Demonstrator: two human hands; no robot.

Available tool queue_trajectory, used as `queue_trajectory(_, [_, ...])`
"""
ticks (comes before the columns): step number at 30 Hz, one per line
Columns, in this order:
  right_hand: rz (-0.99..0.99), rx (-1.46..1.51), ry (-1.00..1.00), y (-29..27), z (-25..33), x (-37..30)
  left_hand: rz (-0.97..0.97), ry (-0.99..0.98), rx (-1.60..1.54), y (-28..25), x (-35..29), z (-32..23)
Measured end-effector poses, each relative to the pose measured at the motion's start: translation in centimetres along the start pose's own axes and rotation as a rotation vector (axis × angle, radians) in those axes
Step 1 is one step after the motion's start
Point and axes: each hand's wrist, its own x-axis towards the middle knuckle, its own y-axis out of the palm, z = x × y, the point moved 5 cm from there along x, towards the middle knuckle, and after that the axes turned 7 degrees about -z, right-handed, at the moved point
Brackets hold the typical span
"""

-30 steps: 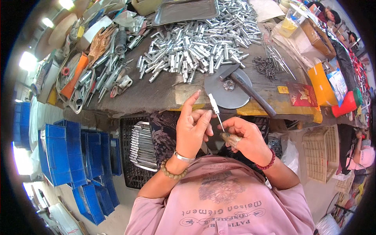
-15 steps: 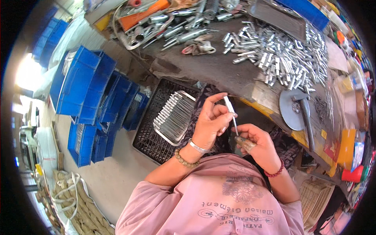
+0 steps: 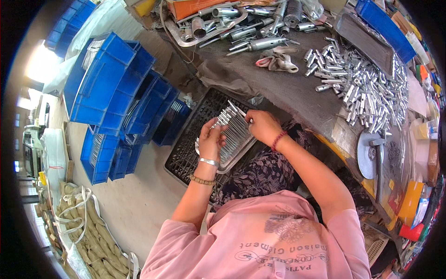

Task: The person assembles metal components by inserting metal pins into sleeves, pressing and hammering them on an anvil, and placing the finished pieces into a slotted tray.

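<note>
Both my hands are at a metal tray (image 3: 227, 167) with a pale rim, holding a row of thin rods (image 3: 237, 142) with bright silver sleeve ends (image 3: 227, 115). My left hand (image 3: 210, 141) curls its fingers at the sleeve ends; whatever they grip is hidden. At the opposite side, near the far corner, my right hand (image 3: 265, 128) has its thumb and fingers pressed together by the rim. I cannot make out what is between them. Beneath the tray lies a black plastic lattice crate (image 3: 179, 160).
Stacked blue bins (image 3: 104, 88) stand left. The workbench (image 3: 278, 90) carries a pile of short silver metal tubes (image 3: 367, 95), larger metal parts (image 3: 265, 43), a crumpled cloth (image 3: 277, 60), a dark tray (image 3: 364, 39) and a hammer (image 3: 378, 167) by a round metal plate (image 3: 366, 156).
Both hands have moved left and away from my body to the tray. The silver-sleeved rod held between them before is no longer visible as a separate piece. The view has shifted.
</note>
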Motion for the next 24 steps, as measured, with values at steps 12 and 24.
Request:
queue_trajectory(12, [0.109, -0.312, 0.106, 8.5, -5.7, 5.5, -0.056, -0.087, 0.105, -4.7, -1.0, 4.6])
queue_trajectory(24, [0.034, -0.469, 0.024, 8.3, -4.7, 4.5, 0.006, -0.099, 0.119, -3.4, -1.6, 4.6])
